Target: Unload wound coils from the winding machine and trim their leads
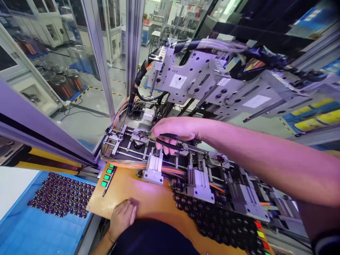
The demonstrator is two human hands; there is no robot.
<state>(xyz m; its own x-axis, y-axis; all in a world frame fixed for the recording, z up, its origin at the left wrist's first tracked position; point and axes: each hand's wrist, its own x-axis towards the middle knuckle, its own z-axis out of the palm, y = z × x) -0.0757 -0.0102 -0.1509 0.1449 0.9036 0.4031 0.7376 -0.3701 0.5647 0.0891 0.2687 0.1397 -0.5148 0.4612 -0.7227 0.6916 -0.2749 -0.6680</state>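
Observation:
My right hand is shut on a pair of pliers with dark handles, reaching over the machine's fixtures. The pliers' jaws point left toward a round part in a metal holder; whether they touch it I cannot make out. Below the hand stands a silver slide block. My left hand rests on the front of the orange-brown tabletop, fingers curled in and nothing visible in them. A dark pen-like stick lies beyond it, next to green buttons.
Many round black parts crowd the tabletop's right side. At left, a blue tray holds rows of small dark parts. Metal plates with cables hang above the fixtures. A frame post stands at left.

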